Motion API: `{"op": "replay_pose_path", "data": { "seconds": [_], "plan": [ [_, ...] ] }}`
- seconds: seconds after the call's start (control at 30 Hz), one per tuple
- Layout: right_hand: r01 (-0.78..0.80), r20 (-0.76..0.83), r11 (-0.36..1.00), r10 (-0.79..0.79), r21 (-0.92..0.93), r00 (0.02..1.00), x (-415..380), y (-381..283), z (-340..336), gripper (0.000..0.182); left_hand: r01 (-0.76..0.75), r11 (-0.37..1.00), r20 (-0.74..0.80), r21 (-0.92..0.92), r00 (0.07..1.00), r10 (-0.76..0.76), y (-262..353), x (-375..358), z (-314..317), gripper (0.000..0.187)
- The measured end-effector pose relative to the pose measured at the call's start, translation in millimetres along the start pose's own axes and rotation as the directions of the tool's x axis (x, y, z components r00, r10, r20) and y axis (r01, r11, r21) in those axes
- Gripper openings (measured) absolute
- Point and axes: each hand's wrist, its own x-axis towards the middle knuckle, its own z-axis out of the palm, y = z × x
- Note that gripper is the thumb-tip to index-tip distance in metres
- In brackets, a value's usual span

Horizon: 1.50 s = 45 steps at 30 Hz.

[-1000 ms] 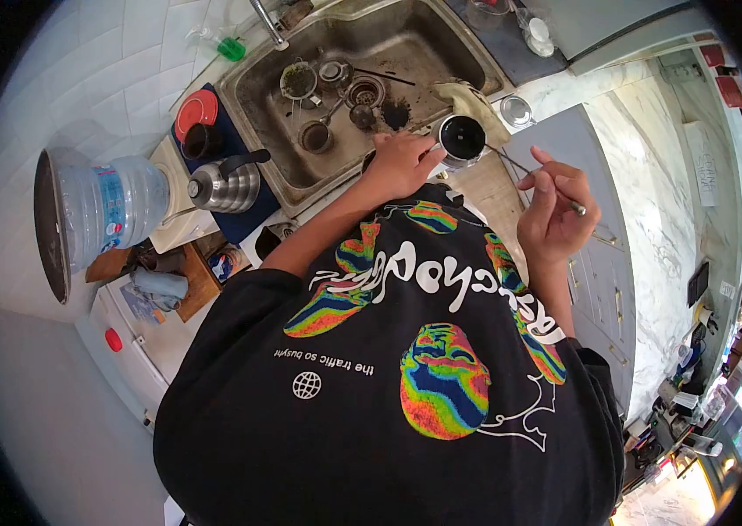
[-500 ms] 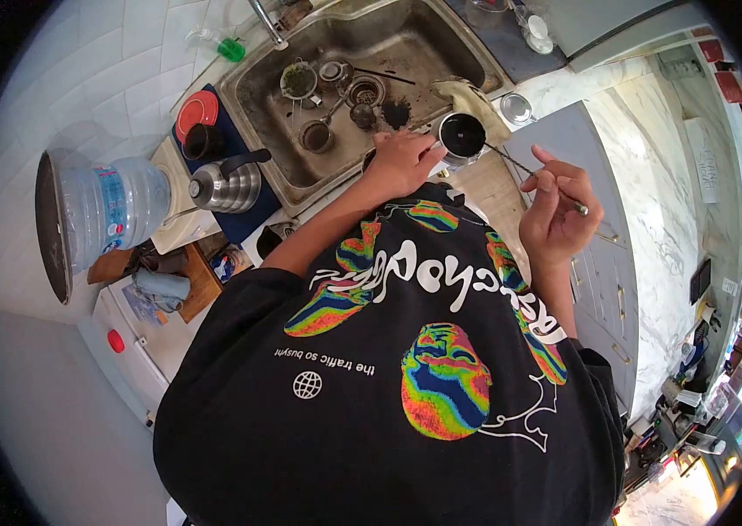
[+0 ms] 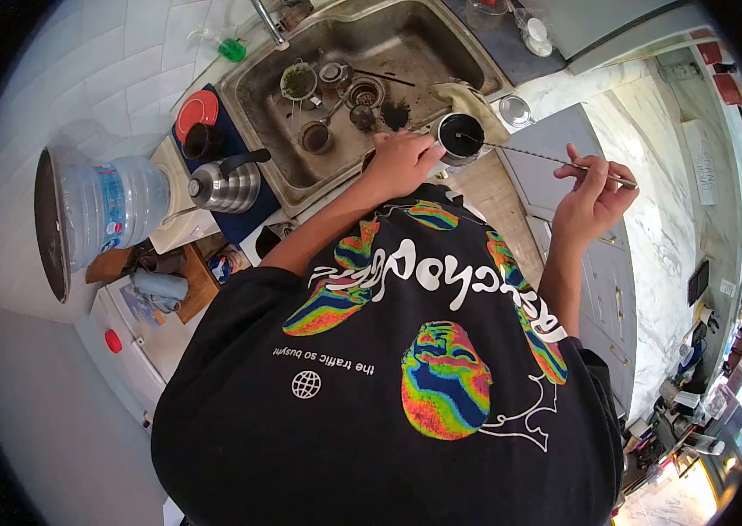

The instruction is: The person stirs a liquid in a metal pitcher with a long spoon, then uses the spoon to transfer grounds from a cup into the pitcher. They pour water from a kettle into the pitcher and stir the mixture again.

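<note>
A metal cup point(image 3: 461, 138) with dark contents is beside the sink's front right corner. My left hand point(image 3: 403, 164) is closed at the cup's left side, its fingers round what looks like the handle. In my right hand point(image 3: 596, 188) is a long, thin, twisted metal spoon point(image 3: 533, 156), held near its far end. The spoon slants down to the left, and its tip is over or inside the cup's mouth. A pale cloth point(image 3: 476, 107) lies just behind the cup.
The steel sink point(image 3: 253, 105) holds a strainer point(image 3: 298, 81), small cups and dark grounds. To the left stand a gooseneck kettle point(image 3: 229, 186), a dark cup point(image 3: 203, 141), a red plate point(image 3: 198, 112) and a large water bottle point(image 3: 117, 210). A faucet point(image 3: 269, 24) is above the sink.
My right hand has moved right with the spoon, drawing it partly out of the cup. My left hand and the cup have stayed in place.
</note>
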Motion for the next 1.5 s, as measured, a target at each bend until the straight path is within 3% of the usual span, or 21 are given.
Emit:
{"op": "replay_pose_path", "data": {
  "seconds": [0.33,0.63,1.5],
  "plan": [
    [-0.148,-0.063,0.973,0.161,0.176,0.985,-1.7,42.2,-19.5,0.01,-0.005,1.0,-0.006,-0.031,1.0,0.005,-1.1,0.0,1.9,0.036],
    [-0.187,-0.118,0.96,0.214,0.208,0.97,-1.4,53.5,-28.2,0.011,-0.011,0.999,-0.012,0.03,1.0,0.011,1.0,-0.7,-0.6,0.035],
    [-0.159,-0.167,0.955,0.205,0.252,0.965,-4.8,42.5,-35.8,0.009,-0.024,0.999,-0.025,0.034,0.999,0.025,-1.4,-2.7,3.3,0.031]
  ]
}}
